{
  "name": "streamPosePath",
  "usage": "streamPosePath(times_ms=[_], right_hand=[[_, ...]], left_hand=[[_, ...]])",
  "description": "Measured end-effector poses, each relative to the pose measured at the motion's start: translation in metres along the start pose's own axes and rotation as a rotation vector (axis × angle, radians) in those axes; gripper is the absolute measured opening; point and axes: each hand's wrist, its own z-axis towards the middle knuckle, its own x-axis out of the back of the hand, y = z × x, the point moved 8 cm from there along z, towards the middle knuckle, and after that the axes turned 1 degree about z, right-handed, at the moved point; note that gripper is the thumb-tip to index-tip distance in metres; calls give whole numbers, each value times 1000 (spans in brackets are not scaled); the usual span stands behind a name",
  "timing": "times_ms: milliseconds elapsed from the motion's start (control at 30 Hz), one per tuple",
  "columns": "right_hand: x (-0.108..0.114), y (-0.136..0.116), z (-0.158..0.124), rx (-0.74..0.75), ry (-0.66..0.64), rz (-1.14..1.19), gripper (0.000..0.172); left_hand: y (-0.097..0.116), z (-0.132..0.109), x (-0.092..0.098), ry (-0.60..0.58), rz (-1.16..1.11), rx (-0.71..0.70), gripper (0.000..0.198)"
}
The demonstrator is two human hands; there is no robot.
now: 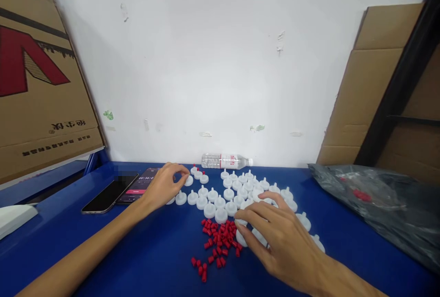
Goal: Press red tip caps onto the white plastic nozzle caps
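Observation:
My left hand point(167, 183) is closed in a pinch at the top of a white nozzle cap point(189, 181), which stands on the blue table. Just beyond it, a few similar white caps point(204, 178) carry small red tips. My right hand point(275, 233) hovers over the near right side of a spread of white nozzle caps point(221, 216), most with spouts up. Its thumb and index fingertips nearly meet beside a pile of small red tips point(220, 237); whatever lies between them is too small to make out. The palm and fingers hide some caps.
A clear plastic bottle point(227, 161) lies against the white wall. Two phones point(110, 194) rest at left, one showing a timer. A cardboard box point(41, 86) leans at far left. On the right are a grey plastic bag point(378, 214) with red pieces and folded cardboard point(367, 81).

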Motion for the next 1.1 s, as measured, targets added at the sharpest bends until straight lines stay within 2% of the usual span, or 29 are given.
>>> streamPosePath(times_ms=[267, 433, 567, 700, 967, 1033, 1100], right_hand=[[-1, 0, 0, 16, -4, -16, 17], [-1, -2, 1, 30, -1, -9, 19], [-3, -1, -1, 19, -18, 0, 18], [-3, -3, -1, 27, -18, 6, 18], [-2, -4, 1, 34, -9, -4, 22], [-2, -3, 1, 27, -9, -9, 21], [-1, 0, 1, 2, 5, -22, 21]], left_hand=[[-5, -2, -17, -116, 24, -17, 35], [-2, -3, -16, -113, 36, -19, 42], [0, -1, -14, -90, 63, -31, 41], [6, 11, -19, -91, 102, -72, 39], [23, 49, -57, -244, 247, -129, 27], [26, 52, -58, -252, 282, -125, 28], [31, 50, -50, -205, 308, -125, 21]])
